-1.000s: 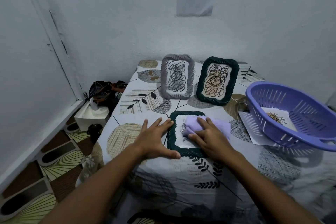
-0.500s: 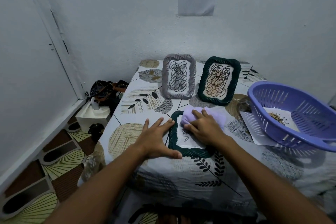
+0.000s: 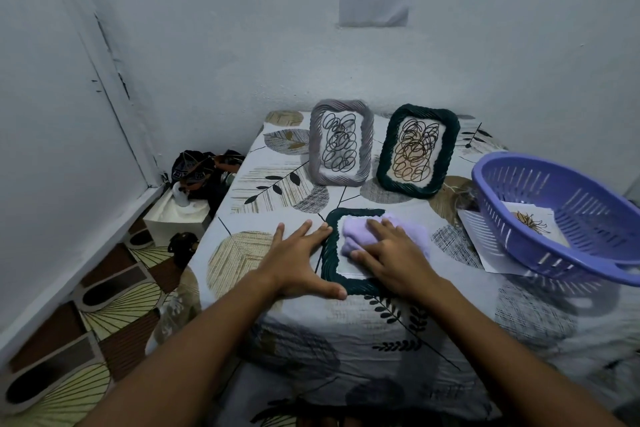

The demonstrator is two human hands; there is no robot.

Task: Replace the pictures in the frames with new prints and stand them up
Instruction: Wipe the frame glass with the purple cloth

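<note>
A dark green frame (image 3: 330, 255) lies flat on the table in front of me. My right hand (image 3: 391, 255) presses a lilac cloth (image 3: 356, 234) onto its glass with straight fingers. Flat on the tablecloth, my left hand (image 3: 299, 262) rests against the frame's left edge, fingers spread. Two frames stand upright at the back: a grey frame (image 3: 341, 142) and a second dark green frame (image 3: 417, 151), each showing a scribbled print. A loose print (image 3: 531, 224) lies inside the purple basket (image 3: 512, 243) at the right.
White sheets of paper (image 3: 485, 239) lie under the basket. The leaf-patterned tablecloth (image 3: 270, 184) covers the small table, set against the wall. On the floor to the left stand a white box (image 3: 173, 218) and a dark bundle (image 3: 201, 166).
My right hand has slid the lilac cloth across the flat frame's glass, from the right side toward the upper left. My left hand has stayed against the frame's edge.
</note>
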